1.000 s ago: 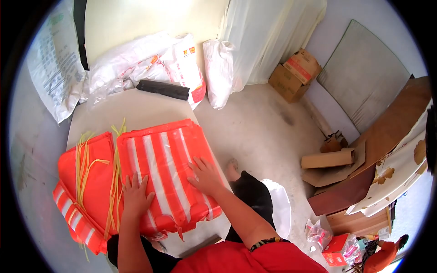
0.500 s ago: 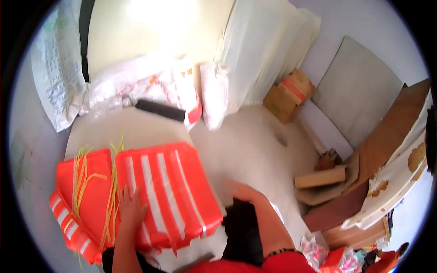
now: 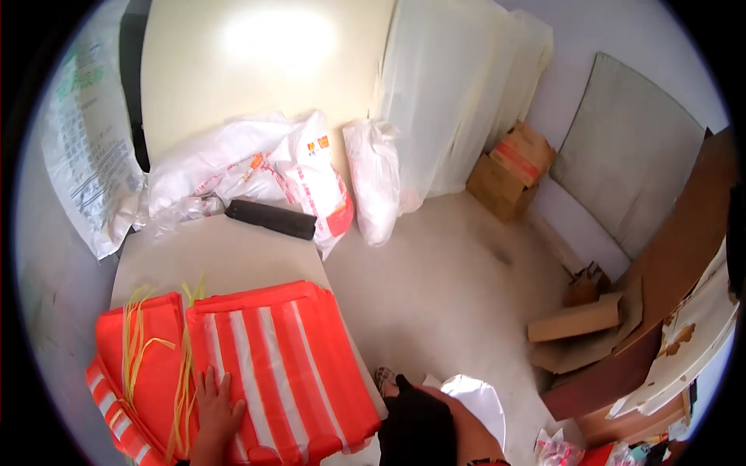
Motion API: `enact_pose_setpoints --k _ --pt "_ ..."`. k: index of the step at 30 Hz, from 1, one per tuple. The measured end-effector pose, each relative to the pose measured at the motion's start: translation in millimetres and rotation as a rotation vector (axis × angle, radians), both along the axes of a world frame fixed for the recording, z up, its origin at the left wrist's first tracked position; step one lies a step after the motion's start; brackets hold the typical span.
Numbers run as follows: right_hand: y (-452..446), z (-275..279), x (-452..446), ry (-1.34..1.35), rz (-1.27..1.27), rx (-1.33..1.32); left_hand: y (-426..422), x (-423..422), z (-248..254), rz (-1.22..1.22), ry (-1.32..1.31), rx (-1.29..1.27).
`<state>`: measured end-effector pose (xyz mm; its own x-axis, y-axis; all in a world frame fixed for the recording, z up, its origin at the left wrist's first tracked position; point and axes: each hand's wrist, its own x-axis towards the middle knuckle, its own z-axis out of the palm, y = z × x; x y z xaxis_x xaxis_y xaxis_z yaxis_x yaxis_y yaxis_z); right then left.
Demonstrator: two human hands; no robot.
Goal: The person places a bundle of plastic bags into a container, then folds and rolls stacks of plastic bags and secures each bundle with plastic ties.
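My left hand (image 3: 220, 408) lies flat with fingers spread on the left part of a red stack with whitish stripes (image 3: 287, 373), which looks like folded fabric. To its left is a plainer red folded piece (image 3: 155, 342), with a striped edge (image 3: 116, 415) hanging at the far left. Yellow strands (image 3: 134, 357) trail across these pieces. My right forearm (image 3: 474, 431) reaches down beside my black-clad leg (image 3: 420, 427); the hand itself is hidden. Right of that forearm, a white object, perhaps a bucket or bag (image 3: 486, 400), shows in part.
A black oblong object (image 3: 272, 219) lies on the table (image 3: 210, 256) before white plastic bags (image 3: 233, 163). Another white bag (image 3: 373, 182) stands on the floor. Cardboard boxes (image 3: 505, 182) sit by the wall. Opened cardboard (image 3: 575, 318) and a brown board (image 3: 668, 256) are at right.
My right hand has dropped from above the floor beside the stack to out of sight by my leg. The left hand stays on the striped stack. The camera view has shifted, exposing the white object.
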<state>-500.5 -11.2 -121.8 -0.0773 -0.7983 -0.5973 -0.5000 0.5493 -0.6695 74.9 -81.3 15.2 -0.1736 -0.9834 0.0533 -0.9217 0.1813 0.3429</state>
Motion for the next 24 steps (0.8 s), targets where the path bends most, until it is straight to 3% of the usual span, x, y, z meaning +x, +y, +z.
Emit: enact_pose_setpoints --k 6,9,10,12,16,20,23,24 --pt "-5.9 49.0 18.4 0.011 0.122 0.048 -0.7 -4.3 11.6 0.025 -0.048 0.068" --pt "-3.1 -57.9 -20.7 0.118 -0.011 -0.176 -1.1 -9.0 24.6 0.057 -0.052 0.105" --pt "2.1 -23.6 -7.1 0.049 -0.098 -0.165 0.6 -10.3 27.5 0.054 -0.057 0.116" --pt "3.3 -27.3 -4.9 -0.053 -0.177 -0.010 0.0 -16.7 35.3 0.104 -0.056 0.139" --pt "8.6 101.4 50.8 -0.191 -0.163 -0.052 0.7 -22.3 41.1 0.148 -0.039 0.103" --pt "-11.2 11.6 3.7 0.166 0.082 -0.046 3.0 -21.7 41.3 0.133 -0.031 0.047" --pt "-5.3 -27.5 -3.4 0.075 -0.015 -0.155 4.1 -18.6 33.4 0.146 0.013 -0.002" --pt "-1.7 -6.7 8.0 -0.109 -0.143 -0.070 3.8 -17.5 32.4 0.147 0.010 -0.003"
